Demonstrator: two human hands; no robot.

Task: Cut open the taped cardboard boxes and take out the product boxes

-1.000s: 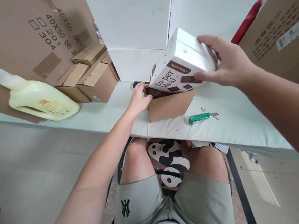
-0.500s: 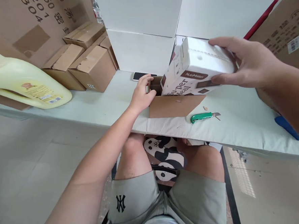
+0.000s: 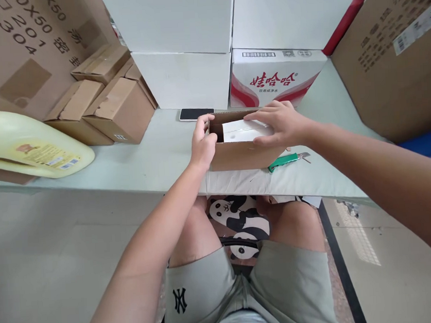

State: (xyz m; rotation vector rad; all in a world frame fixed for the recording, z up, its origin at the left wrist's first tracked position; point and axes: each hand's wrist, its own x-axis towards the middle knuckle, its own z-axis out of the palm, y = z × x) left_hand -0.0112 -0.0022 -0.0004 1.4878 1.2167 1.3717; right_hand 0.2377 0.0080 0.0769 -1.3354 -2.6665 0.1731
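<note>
An open brown cardboard box [image 3: 242,156] stands near the front edge of the covered table. My left hand [image 3: 203,142] grips its left end, fingers over the rim and thumb at the front corner. Inside sits a white carton [image 3: 235,131], sunk so that mostly its top face shows; its printed side is hidden. My right hand [image 3: 281,123] spans the right part of the carton, fingers at the far side and thumb at the near side. A green utility knife [image 3: 283,162] with its blade out lies by the box's front right corner.
A phone [image 3: 197,114] lies behind the box. White cartons [image 3: 184,78] and a red-and-white carton [image 3: 276,75] stand at the back. Small brown boxes [image 3: 121,109] and a yellow jug [image 3: 35,145] are on the left, a large cardboard box [image 3: 388,63] on the right.
My right hand has lowered the white carton from a tilted position above the box down into it. My left hand has stayed at the box's left end. The view has shifted somewhat.
</note>
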